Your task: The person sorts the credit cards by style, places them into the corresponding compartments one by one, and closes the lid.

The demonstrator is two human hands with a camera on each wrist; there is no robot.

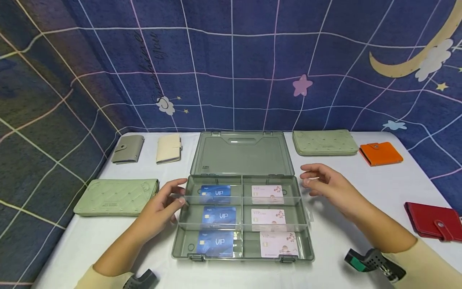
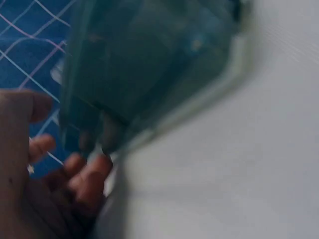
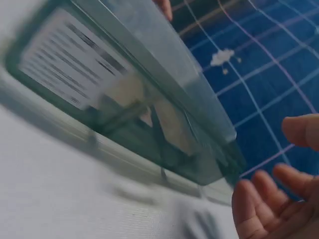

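Note:
A translucent grey-green compartment box [image 1: 242,259] lies with its lid [image 1: 245,154] folded back. Blue VIP cards [image 1: 218,215] lie in its left compartments, pink VIP cards [image 1: 268,216] in the right ones. My left hand [image 1: 159,210] is at the box's left side, fingers loosely bent; its fingertips are at the wall, and I cannot tell whether they touch. My right hand [image 1: 333,188] hovers just off the upper right corner, thumb and fingers apart, holding nothing. Both wrist views are blurred; the right hand [image 3: 279,204] shows beside the box wall [image 3: 149,114] there.
Around the box on the white table [image 1: 108,237] lie green wallets [image 1: 117,196] [image 1: 325,142], a grey card holder [image 1: 128,148], a cream one [image 1: 168,148], an orange one [image 1: 381,153] and a red one [image 1: 434,220]. A dark blue curtain [image 1: 252,52] hangs behind.

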